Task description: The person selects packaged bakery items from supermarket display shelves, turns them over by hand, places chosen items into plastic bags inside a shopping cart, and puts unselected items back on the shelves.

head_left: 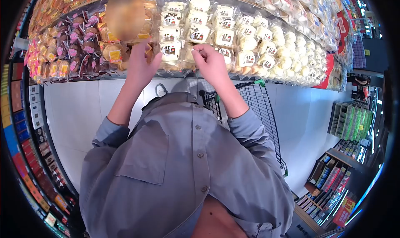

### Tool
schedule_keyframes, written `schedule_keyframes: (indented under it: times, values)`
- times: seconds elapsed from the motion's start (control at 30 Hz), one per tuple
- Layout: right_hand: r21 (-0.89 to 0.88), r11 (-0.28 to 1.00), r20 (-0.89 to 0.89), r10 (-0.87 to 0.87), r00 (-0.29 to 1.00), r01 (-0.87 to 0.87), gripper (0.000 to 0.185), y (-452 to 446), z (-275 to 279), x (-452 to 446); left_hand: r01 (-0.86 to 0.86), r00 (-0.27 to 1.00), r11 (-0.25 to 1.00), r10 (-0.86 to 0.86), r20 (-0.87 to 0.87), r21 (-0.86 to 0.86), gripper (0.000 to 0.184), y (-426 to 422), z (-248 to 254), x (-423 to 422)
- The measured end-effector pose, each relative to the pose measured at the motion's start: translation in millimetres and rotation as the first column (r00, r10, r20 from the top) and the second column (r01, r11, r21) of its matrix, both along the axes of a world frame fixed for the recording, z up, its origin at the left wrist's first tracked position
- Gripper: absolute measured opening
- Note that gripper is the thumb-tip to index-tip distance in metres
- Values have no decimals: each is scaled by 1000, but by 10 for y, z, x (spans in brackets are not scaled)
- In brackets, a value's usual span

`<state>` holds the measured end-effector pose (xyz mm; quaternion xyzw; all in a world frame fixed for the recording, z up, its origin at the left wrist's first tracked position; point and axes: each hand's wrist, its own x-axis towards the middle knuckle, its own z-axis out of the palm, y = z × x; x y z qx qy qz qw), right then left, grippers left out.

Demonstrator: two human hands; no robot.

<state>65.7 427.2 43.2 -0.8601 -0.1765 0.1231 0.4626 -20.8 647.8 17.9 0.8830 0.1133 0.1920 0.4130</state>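
My left hand (142,64) reaches over the front of the pastry display, thumb spread from the fingers and nothing seen in it. It is between a round golden packaged pastry (113,53) and the front wrapped white pastry (170,50) with dark printing. My right hand (211,64) has its thumb and fingers pinched together at a clear-wrapped white pastry (189,55) in the front row. The fingers partly hide that pastry. Right of this hand lies another printed white pastry (225,53).
A black wire shopping cart (260,109) with green corners stands by my right side. Purple-labelled dark pastries (89,47) lie at left, small round white ones (284,62) at right. Shelves of boxed goods (37,129) line the left. Green-packaged goods (354,120) stand far right.
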Motion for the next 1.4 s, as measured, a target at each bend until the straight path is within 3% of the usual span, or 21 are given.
schedule_keyframes:
  times: [0.03,0.07,0.13,0.2,0.27,0.33,0.37,0.43,0.47,0.53,0.57,0.77,0.9,0.97,1.07,1.1,1.17,1.23,1.3,1.33,1.4]
  values:
    - [147,989,-67,-6,998,16,18,-133,-25,-31,-28,996,990,15,90,139,49,-13,73,-9]
    - [151,988,-72,-19,997,30,18,-295,-77,-66,-14,996,990,2,85,143,49,-42,129,-29]
    - [244,970,-179,46,983,-1,18,-699,-238,-167,-24,998,998,21,52,55,42,-119,229,-94]
    - [183,983,-305,29,952,29,19,-1133,-384,-315,36,999,999,-36,19,-40,41,-226,322,-163]
    - [-6,999,-425,-31,905,32,23,-1647,-726,-472,108,993,984,-112,-22,-139,40,-337,370,-209]
    - [-393,919,-272,-93,958,-22,29,-2036,-851,-707,296,949,937,-310,-51,-183,45,-468,393,-225]
    - [-392,920,-284,-131,950,9,29,-2258,-994,-836,331,936,925,-347,-63,-186,45,-556,451,-208]
    - [-640,766,-355,-232,906,-54,36,-2660,-1400,-1112,540,780,827,-561,-277,-155,46,-751,575,-158]
    - [-639,769,-361,-265,894,-30,36,-2802,-1581,-1263,569,757,807,-589,-283,-157,46,-856,566,-171]
    - [-622,781,-383,-356,852,47,39,-3005,-1858,-1533,778,591,628,-718,-368,23,50,-1058,543,-190]
    - [-616,787,-425,-378,823,44,40,-3062,-1969,-1652,840,429,540,-720,-545,-54,55,-1139,582,-147]
    - [-480,841,-434,-474,766,248,43,-2927,-2448,-2108,943,157,310,-737,-657,-123,54,-2054,67,69]
    - [-376,866,-509,-490,708,329,38,-2813,-2631,-2266,917,-43,206,-801,-598,-343,51,-2943,-603,88]
    - [-345,874,-518,-481,708,342,36,-2791,-2621,-2313,930,-100,144,-785,-611,-337,54,-3187,-1160,14]
    - [-277,892,-537,-452,713,357,34,-2806,-2551,-2368,947,-132,146,-637,-760,-287,59,-3509,-1485,-57]
    - [-233,905,-545,-426,722,357,33,-2820,-2525,-2387,973,-91,125,-569,-817,-196,61,-3567,-1577,-96]
    - [-193,884,-558,-456,693,426,32,-2838,-2393,-2369,969,-119,110,-573,-811,-220,60,-3577,-1854,-110]
    - [-143,863,-570,-472,673,484,32,-2853,-2477,-2388,966,-133,109,-572,-809,-236,58,-3637,-1764,-103]
    - [-173,777,-475,-604,640,605,28,-2838,-2759,-2385,910,-156,152,-737,-658,-386,54,-3628,-1578,-114]
    - [-166,775,-479,-604,637,610,28,-2850,-2845,-2359,911,-159,150,-730,-664,-383,54,-3638,-1538,-130]
    - [-355,730,-434,-682,588,584,27,-2904,-3021,-2294,844,-217,130,-803,-555,-520,50,-3687,-1439,-177]
